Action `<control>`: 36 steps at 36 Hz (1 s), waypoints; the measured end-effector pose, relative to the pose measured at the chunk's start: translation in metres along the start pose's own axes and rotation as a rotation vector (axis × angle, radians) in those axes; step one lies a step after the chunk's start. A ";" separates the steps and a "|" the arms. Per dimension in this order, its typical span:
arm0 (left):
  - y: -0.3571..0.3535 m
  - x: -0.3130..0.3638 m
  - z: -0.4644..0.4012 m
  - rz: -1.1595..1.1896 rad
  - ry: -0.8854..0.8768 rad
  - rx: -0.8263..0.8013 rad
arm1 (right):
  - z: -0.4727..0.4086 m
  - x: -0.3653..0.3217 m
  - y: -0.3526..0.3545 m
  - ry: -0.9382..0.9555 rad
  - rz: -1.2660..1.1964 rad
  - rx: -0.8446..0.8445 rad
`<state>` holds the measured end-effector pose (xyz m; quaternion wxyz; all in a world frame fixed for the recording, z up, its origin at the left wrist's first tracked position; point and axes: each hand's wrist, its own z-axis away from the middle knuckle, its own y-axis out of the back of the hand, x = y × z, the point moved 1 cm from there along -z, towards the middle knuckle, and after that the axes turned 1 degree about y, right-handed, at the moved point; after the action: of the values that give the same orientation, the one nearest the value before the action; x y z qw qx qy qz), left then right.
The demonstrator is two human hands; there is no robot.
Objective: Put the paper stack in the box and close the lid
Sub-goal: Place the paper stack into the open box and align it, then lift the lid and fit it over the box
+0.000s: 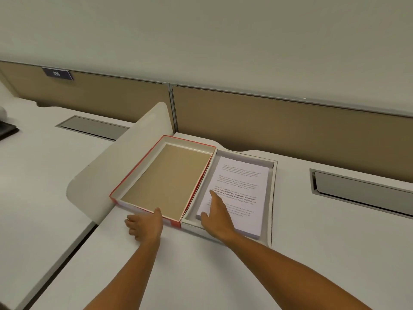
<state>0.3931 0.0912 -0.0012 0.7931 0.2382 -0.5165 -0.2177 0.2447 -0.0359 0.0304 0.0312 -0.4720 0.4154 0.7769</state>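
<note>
Two bare forearms reach forward over the white worktop (201, 271). At the near edge of the lid (165, 180), the left hand (144, 225) rests with its thumb on the rim and the fingers loosely spread on the worktop; it is not closed around anything. Just to the right of it, the right hand (218, 217) lies flat and open on the paper stack (237, 193), with the forefinger stretched out over the printed lines and gripping nothing. This stack already sits inside the white box (271, 198), with a small free space around it. The lid lies open beside the box, to the left of the right hand, touching it along one long side; it is red outside and brown inside. I judge the stack heavy and a little loose, so pressing it flat is sensible. The lid looks light and stiff; its near rim, under the left thumb, seems a good place to hold. Beyond both hands stands a beige partition (290, 130).
</note>
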 end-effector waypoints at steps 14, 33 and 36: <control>0.002 -0.006 -0.007 0.200 0.016 -0.135 | -0.025 -0.020 -0.020 0.084 0.143 -0.104; 0.002 0.009 -0.017 0.181 0.033 -0.223 | -0.028 -0.029 -0.033 0.105 0.168 -0.186; 0.000 0.011 -0.017 0.190 0.042 -0.270 | -0.025 -0.030 -0.031 0.107 0.164 -0.182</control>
<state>0.4134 0.0870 0.0009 0.8454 0.0841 -0.4862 -0.2043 0.2923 -0.0219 0.0284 -0.0974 -0.4781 0.3813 0.7852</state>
